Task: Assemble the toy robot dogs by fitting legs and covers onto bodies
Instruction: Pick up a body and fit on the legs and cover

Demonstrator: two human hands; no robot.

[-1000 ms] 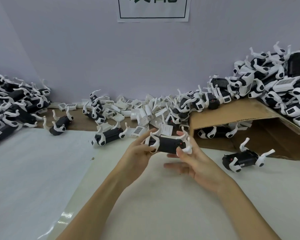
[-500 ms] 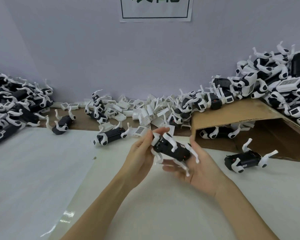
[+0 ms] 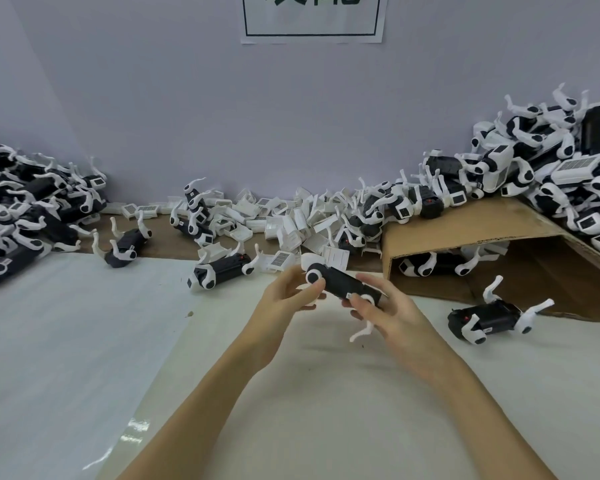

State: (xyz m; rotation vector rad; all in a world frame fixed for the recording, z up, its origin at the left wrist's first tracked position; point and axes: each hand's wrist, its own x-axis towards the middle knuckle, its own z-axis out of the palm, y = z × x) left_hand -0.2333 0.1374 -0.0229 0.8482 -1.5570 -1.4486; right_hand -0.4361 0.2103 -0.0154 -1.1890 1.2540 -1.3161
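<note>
STEP: both hands up over the worktop, left hand pinching one end of the black dog body, right hand curled round the other, legs on, no cover | NEXT: likely a white cover from the pile behind | BOX: tipped cardboard box, legged dogs inside and heaped on top

place: toy assembly workshop | evidence: heaps of toy dogs, loose covers, cardboard sheet
</note>
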